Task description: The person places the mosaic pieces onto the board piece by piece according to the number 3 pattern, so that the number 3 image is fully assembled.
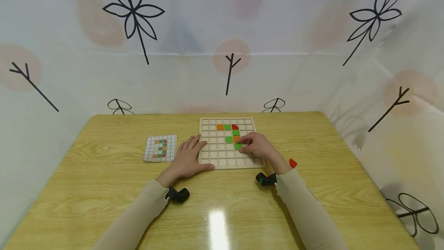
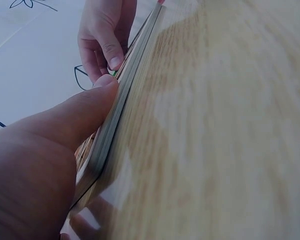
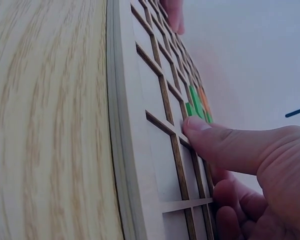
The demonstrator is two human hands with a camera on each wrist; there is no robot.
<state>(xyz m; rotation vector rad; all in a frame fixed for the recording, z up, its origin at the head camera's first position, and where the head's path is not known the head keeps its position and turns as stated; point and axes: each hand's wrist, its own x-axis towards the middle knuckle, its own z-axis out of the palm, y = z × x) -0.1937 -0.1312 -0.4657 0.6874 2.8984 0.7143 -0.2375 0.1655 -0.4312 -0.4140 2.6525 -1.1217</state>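
A wooden grid board (image 1: 222, 160) lies on the table with orange, green and red tiles in some of its squares. My left hand (image 1: 189, 159) rests at the board's left side with fingers spread, thumb along the near left corner. My right hand (image 1: 258, 145) is over the board's right half, thumb and index finger pinching a green tile (image 1: 237, 146) low in the coloured column. In the right wrist view the thumb tip presses right at a green tile's edge (image 3: 190, 109). An orange tile (image 1: 236, 139) sits just above, partly under the index finger.
A paper card (image 1: 159, 148) printed with a coloured grid pattern lies left of the board. One red rounded piece (image 1: 293, 163) lies on the table beside the right forearm. A patterned cloth (image 1: 190, 80) hangs behind the table.
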